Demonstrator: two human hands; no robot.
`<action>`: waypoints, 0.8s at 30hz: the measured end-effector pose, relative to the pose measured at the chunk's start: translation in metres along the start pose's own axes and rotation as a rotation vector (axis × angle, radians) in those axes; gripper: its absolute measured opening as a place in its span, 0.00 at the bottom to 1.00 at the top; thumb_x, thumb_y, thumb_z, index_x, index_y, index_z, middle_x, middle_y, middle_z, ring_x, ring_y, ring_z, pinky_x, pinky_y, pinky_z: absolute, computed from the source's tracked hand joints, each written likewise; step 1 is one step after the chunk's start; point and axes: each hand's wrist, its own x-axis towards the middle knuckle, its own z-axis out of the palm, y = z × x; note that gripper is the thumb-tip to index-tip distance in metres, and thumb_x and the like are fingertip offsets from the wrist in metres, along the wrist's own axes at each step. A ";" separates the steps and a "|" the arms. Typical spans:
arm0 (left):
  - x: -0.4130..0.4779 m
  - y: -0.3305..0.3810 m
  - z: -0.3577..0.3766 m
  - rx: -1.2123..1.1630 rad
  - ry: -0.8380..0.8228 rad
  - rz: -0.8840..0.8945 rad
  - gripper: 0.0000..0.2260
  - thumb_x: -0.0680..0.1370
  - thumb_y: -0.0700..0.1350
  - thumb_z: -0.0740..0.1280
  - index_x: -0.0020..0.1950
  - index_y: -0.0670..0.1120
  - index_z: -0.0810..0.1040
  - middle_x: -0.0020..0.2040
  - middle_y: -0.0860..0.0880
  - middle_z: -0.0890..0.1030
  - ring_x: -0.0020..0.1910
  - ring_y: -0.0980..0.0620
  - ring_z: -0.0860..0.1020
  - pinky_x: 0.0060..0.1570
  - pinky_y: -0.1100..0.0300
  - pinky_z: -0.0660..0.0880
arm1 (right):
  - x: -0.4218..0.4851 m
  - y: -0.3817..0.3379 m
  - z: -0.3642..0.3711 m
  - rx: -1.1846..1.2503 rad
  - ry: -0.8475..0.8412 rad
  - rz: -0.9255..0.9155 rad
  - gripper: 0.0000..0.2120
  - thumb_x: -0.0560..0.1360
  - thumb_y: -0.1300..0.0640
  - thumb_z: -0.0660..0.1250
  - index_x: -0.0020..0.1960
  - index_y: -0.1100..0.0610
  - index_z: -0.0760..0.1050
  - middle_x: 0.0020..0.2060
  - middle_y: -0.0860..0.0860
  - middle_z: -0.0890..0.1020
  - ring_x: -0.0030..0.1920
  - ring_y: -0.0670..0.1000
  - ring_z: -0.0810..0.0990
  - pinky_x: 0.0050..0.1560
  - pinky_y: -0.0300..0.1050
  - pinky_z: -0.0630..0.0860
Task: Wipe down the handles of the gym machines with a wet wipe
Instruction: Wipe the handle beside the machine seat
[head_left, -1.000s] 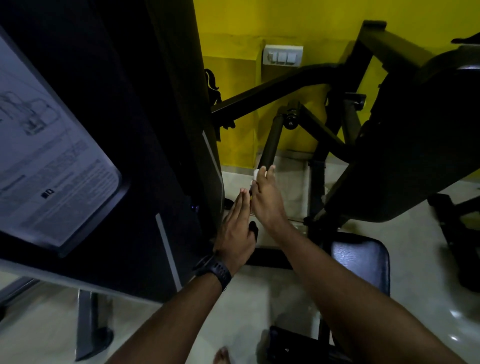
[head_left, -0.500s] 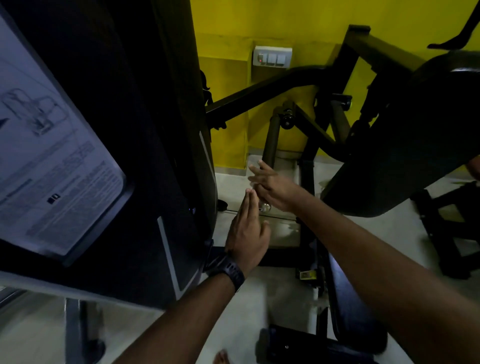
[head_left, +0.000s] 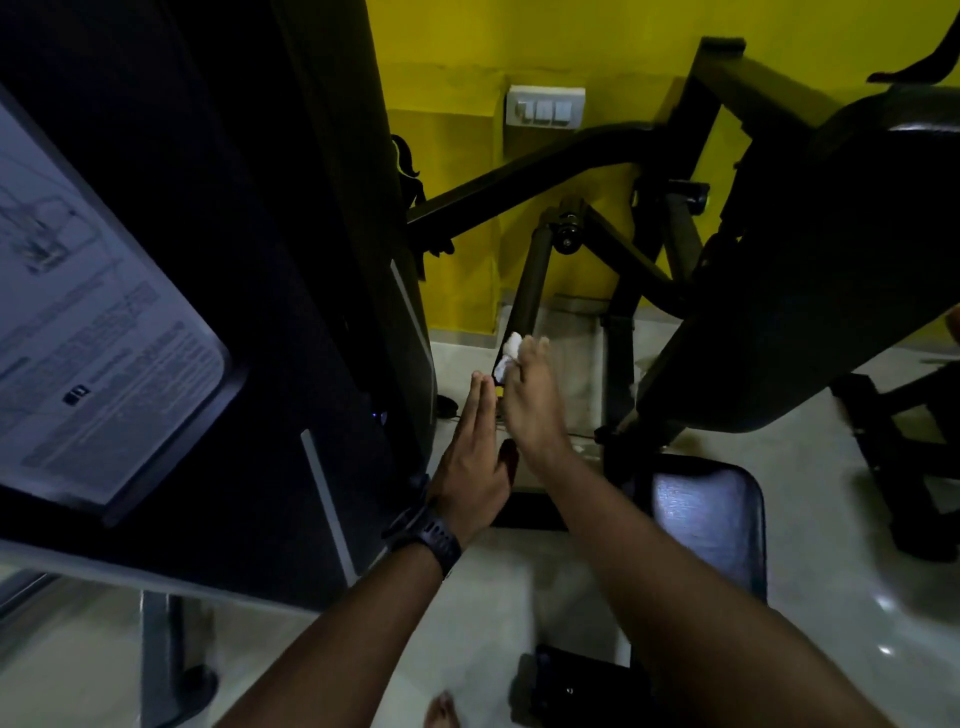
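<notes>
Head view: right hand (head_left: 535, 405) holds the bunched wet wipe (head_left: 509, 353) low on the handle (head_left: 532, 280); left hand (head_left: 472, 457) hovers flat (empty) beside that handle. The loose wad could slip, leaving patches unwiped.

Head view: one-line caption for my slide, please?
Right hand holds a white wipe against the black handle; left hand flat beside it.

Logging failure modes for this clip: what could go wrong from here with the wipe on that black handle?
1. The wipe is a small bunch at the fingertips of the right hand; it could slip off the handle or miss its far side.
2. The left hand is flat beside the handle, gripping nothing; if the handle pivots, nothing steadies it.
3. Dim light may hide missed spots.
</notes>
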 end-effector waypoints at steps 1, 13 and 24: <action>0.000 -0.002 -0.001 0.024 -0.008 0.021 0.35 0.83 0.43 0.61 0.82 0.47 0.42 0.82 0.50 0.41 0.76 0.63 0.44 0.67 0.79 0.45 | -0.004 -0.001 0.004 0.073 0.018 0.044 0.18 0.84 0.57 0.52 0.67 0.66 0.69 0.68 0.63 0.71 0.69 0.59 0.70 0.66 0.53 0.69; 0.007 -0.020 -0.003 0.335 -0.041 0.097 0.29 0.80 0.57 0.41 0.80 0.51 0.38 0.81 0.53 0.39 0.79 0.58 0.38 0.78 0.55 0.39 | 0.004 -0.001 -0.002 0.110 0.214 0.302 0.15 0.83 0.55 0.59 0.64 0.58 0.79 0.56 0.59 0.82 0.54 0.58 0.82 0.50 0.49 0.78; 0.016 -0.032 -0.006 0.344 -0.069 0.182 0.29 0.81 0.54 0.45 0.81 0.49 0.41 0.82 0.51 0.43 0.80 0.57 0.42 0.79 0.52 0.44 | 0.007 -0.016 0.004 0.555 0.094 0.544 0.14 0.82 0.50 0.56 0.48 0.55 0.78 0.49 0.57 0.82 0.51 0.58 0.81 0.56 0.54 0.78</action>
